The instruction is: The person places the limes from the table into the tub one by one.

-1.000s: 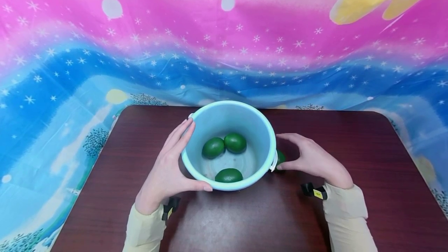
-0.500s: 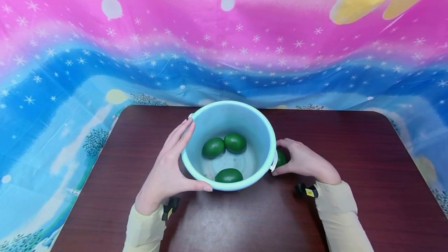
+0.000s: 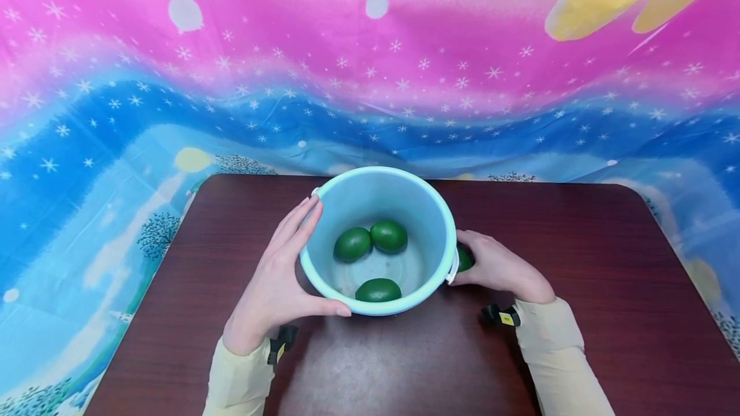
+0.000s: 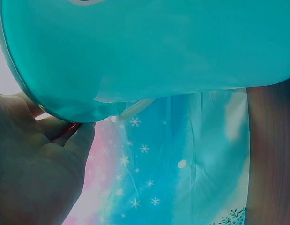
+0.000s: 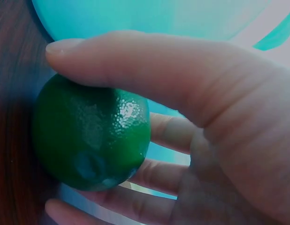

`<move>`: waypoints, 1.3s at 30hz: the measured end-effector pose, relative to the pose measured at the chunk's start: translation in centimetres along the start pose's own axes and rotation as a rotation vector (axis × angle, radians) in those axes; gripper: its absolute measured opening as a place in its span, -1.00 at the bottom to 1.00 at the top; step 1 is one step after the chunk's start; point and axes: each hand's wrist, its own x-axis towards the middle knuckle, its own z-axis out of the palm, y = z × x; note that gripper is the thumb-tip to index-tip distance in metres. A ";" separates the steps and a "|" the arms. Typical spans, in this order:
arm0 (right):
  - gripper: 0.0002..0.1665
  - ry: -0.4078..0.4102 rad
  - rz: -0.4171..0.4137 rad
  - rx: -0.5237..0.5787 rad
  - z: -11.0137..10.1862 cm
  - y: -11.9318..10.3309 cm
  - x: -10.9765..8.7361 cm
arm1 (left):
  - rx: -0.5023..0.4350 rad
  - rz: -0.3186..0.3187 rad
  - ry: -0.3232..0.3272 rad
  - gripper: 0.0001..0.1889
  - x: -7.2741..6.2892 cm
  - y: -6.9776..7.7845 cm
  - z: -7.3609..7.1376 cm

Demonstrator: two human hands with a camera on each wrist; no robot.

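A light blue bucket (image 3: pixel 378 176) stands upright on the table, with three dark green avocados inside: one at the left (image 3: pixel 352 244), one at the back (image 3: pixel 389 236) and one near the front wall (image 3: pixel 378 290). My left hand (image 3: pixel 276 278) holds the bucket's left side, thumb at the front of the rim and fingers along the side. To the right of the bucket, my right hand (image 3: pixel 500 266) grips another avocado (image 5: pixel 91 133), thumb over one side and fingers around the other. The head view shows only part of that avocado, behind the bucket's rim and white handle (image 3: pixel 453 266).
The dark red-brown wooden table (image 3: pixel 405 364) has rounded far corners. Behind it hangs a pink and blue cloth (image 3: pixel 370 95) with snowflakes, close to the bucket's far side.
My right hand has moved left toward the bucket, and its fingers and thumb have closed around the avocado there. The left hand and the bucket have stayed in place.
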 end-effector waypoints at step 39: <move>-0.21 0.004 0.077 -0.005 -0.9 -0.3 -0.5 | -0.050 -0.001 0.025 0.45 -0.1 -0.8 0.0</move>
